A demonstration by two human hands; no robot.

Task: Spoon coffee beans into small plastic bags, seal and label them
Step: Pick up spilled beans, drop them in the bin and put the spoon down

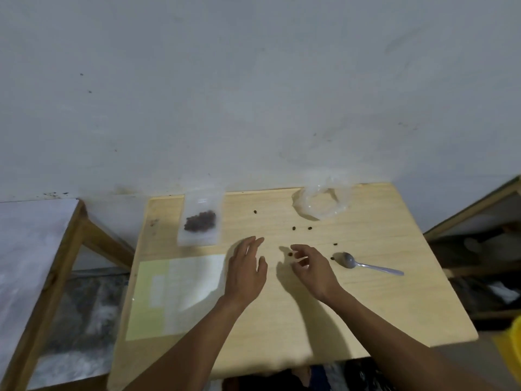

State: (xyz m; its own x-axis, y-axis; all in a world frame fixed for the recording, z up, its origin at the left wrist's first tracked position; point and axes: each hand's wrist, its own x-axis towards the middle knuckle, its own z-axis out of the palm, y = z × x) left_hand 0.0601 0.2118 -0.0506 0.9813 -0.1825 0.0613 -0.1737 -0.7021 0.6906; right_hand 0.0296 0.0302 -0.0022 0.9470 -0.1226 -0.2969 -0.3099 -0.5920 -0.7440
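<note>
Wall (253, 94): pale grey, marked with small dark specks, rising behind the table.
Table (366, 306): light wood, set against the wall, with other wooden furniture to either side.
Sheet (174, 292): pale yellow-green label sheet lying flat at the near left of the table, its right edge under the left hand.
Large clear bag (321, 203): crumpled and open, at the far right of the table; no beans can be made out inside it.
Small bag (200, 221): clear, lying flat at the far left, with a dark cluster of coffee beans inside.
Left hand (246, 270): palm down, fingers straight and relaxed, holding nothing.
Right hand (311, 268): fingers curled, thumb and fingertips close over a loose bean (289, 253); whether they pinch it cannot be told.
Spoon (366, 265): grey plastic, lying just right of the right hand, bowl toward it.
Scattered beans (301, 228): several loose on the wood between the large bag and the hands.
</note>
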